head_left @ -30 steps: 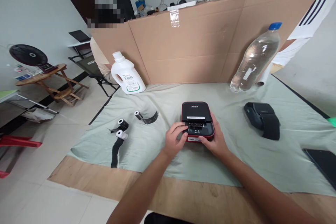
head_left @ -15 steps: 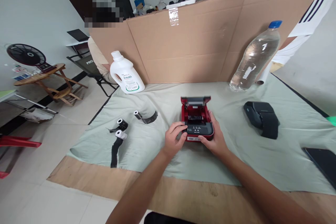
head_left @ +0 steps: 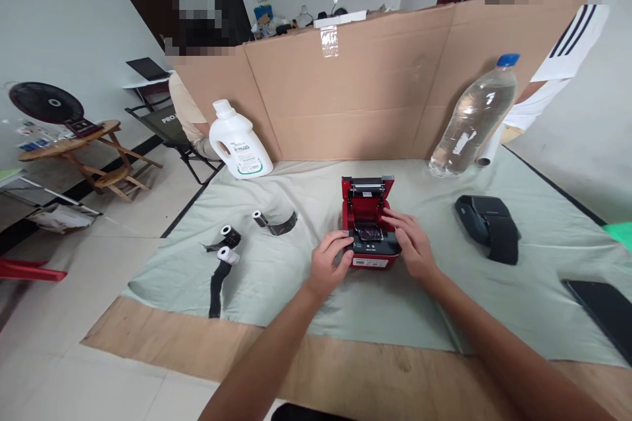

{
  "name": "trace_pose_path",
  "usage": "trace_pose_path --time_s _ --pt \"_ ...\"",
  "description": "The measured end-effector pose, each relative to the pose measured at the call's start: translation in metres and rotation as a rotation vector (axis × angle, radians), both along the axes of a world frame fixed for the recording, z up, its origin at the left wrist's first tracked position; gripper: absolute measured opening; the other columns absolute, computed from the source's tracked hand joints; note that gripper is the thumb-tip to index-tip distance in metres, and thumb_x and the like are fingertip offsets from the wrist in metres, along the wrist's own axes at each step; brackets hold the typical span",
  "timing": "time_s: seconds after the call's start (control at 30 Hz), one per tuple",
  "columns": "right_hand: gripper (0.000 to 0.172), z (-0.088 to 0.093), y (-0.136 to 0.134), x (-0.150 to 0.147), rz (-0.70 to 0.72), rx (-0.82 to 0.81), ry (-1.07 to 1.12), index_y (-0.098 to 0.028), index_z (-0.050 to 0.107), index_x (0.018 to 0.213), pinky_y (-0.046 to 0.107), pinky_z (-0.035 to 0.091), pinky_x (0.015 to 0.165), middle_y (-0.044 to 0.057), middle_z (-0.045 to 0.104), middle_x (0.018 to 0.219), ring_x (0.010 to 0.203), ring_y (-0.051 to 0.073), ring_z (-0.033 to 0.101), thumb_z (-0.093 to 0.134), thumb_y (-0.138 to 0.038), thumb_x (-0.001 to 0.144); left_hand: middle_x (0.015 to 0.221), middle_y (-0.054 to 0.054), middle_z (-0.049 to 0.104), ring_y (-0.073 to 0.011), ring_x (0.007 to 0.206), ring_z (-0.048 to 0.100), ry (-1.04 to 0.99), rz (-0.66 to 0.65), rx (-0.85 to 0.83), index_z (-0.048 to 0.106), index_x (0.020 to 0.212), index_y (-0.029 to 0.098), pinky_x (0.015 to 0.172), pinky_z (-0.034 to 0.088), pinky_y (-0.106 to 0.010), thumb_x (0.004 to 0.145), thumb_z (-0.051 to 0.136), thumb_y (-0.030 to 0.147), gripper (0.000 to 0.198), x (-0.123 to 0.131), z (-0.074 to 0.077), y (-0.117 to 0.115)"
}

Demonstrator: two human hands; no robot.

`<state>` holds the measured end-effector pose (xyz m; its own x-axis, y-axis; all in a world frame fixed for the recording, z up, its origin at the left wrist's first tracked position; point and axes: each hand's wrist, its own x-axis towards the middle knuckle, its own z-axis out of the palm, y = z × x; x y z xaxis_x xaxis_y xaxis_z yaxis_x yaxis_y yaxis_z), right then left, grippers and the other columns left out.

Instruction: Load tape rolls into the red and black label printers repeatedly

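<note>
A small red and black printer [head_left: 368, 248] stands in the middle of the pale green cloth [head_left: 296, 276], its lid [head_left: 368, 189] swung up and back. My left hand [head_left: 330, 263] grips the printer's left front corner, fingers curled round it. My right hand [head_left: 411, 241] rests on the printer's right side with fingers stretched out toward the open paper bay. Three small paper rolls [head_left: 230, 245] with dark strips lie on the cloth to the left.
A white jug [head_left: 237, 141] and a clear water bottle [head_left: 471, 120] stand against the cardboard screen [head_left: 375, 92]. A black printer [head_left: 488, 225] lies to the right, a dark tablet [head_left: 605, 308] at the right edge. Other people sit behind the screen.
The printer's lid has gone from shut to fully raised. My right hand has moved from the front right corner up to the open bay. The left hand has stayed.
</note>
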<state>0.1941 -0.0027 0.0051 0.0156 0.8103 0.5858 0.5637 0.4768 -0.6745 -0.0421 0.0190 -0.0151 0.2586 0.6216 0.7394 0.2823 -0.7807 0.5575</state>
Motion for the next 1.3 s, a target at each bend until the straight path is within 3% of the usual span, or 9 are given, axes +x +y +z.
trace_pose_path --time_s 0.13,0.33,0.5,0.7,0.8,0.9,1.0,1.1,1.3 --pt "0.029 0.036 0.035 0.010 -0.010 -0.177 -0.274 -0.022 0.078 0.107 0.041 0.052 0.089 0.007 0.078 0.102 0.100 0.028 0.061 0.051 -0.031 0.099 0.115 -0.011 0.069 -0.0202 0.106 0.069 -0.019 -0.006 0.000 0.069 0.114 0.019 0.091 0.060 -0.035 0.100 0.056 0.027 0.020 0.001 0.001 -0.001" --pt "0.032 0.075 0.080 -0.018 0.179 -0.509 -0.954 -0.024 0.080 0.106 0.044 0.040 0.100 0.007 0.077 0.109 0.114 0.032 0.060 0.054 -0.014 0.090 0.116 -0.011 0.070 -0.0202 0.108 0.068 -0.029 -0.018 -0.004 0.069 0.115 0.019 0.096 0.058 -0.036 0.100 0.057 0.025 0.020 0.000 0.002 -0.001" --pt "0.014 0.087 0.088 -0.047 0.157 -0.716 -1.146 -0.021 0.076 0.088 0.047 0.037 0.098 0.011 0.075 0.097 0.113 0.036 0.061 0.064 -0.020 0.083 0.117 -0.010 0.070 -0.0202 0.109 0.068 -0.037 -0.036 -0.007 0.069 0.117 0.020 0.096 0.059 -0.036 0.100 0.057 0.027 0.022 -0.001 0.001 0.000" --pt "0.018 0.090 0.074 -0.037 0.077 -0.687 -0.982 -0.020 0.067 0.102 0.049 0.039 0.100 0.012 0.073 0.112 0.117 0.034 0.061 0.056 -0.018 0.087 0.117 -0.010 0.070 -0.0206 0.110 0.069 -0.044 -0.037 0.001 0.069 0.117 0.020 0.096 0.060 -0.036 0.100 0.057 0.028 0.022 -0.001 0.004 -0.001" --pt "0.023 0.102 0.055 -0.023 0.107 -0.549 -0.723 -0.023 0.063 0.111 0.044 0.046 0.092 0.009 0.073 0.115 0.104 0.029 0.066 0.051 -0.026 0.092 0.117 -0.010 0.070 -0.0202 0.111 0.069 -0.050 -0.038 0.005 0.068 0.117 0.020 0.097 0.060 -0.035 0.100 0.057 0.028 0.022 -0.001 0.004 -0.001" --pt "0.030 0.125 0.035 -0.026 0.132 -0.440 -0.468 -0.025 0.064 0.114 0.038 0.051 0.073 0.006 0.073 0.097 0.079 0.025 0.066 0.053 -0.043 0.093 0.117 -0.010 0.071 -0.0203 0.112 0.069 -0.043 -0.035 0.002 0.068 0.114 0.019 0.098 0.059 -0.035 0.100 0.056 0.029 0.021 -0.001 0.004 0.000" --pt "0.033 0.150 0.028 -0.055 0.195 -0.461 -0.225 -0.025 0.062 0.110 0.032 0.049 0.059 0.001 0.068 0.081 0.066 0.021 0.061 0.063 -0.050 0.087 0.116 -0.012 0.071 -0.0216 0.108 0.070 -0.010 -0.030 -0.001 0.069 0.106 0.017 0.093 0.061 -0.034 0.099 0.054 0.029 0.020 -0.001 0.002 0.000" --pt "0.027 0.163 0.043 -0.108 0.307 -0.470 -0.101 -0.025 0.060 0.103 0.029 0.049 0.060 0.000 0.068 0.084 0.069 0.019 0.063 0.068 -0.042 0.084 0.110 -0.011 0.072 -0.0214 0.100 0.072 -0.006 0.027 -0.004 0.071 0.103 0.018 0.087 0.062 -0.034 0.099 0.056 0.034 0.023 0.000 0.000 0.000" --pt "0.014 0.144 0.115 -0.246 0.416 -0.418 -0.400 -0.019 0.063 0.096 0.027 0.045 0.066 0.002 0.070 0.086 0.078 0.019 0.064 0.062 -0.028 0.086 0.106 -0.008 0.073 -0.0221 0.096 0.072 0.050 -0.014 -0.042 0.071 0.104 0.019 0.086 0.062 -0.035 0.097 0.057 0.034 0.022 0.000 -0.007 0.007"
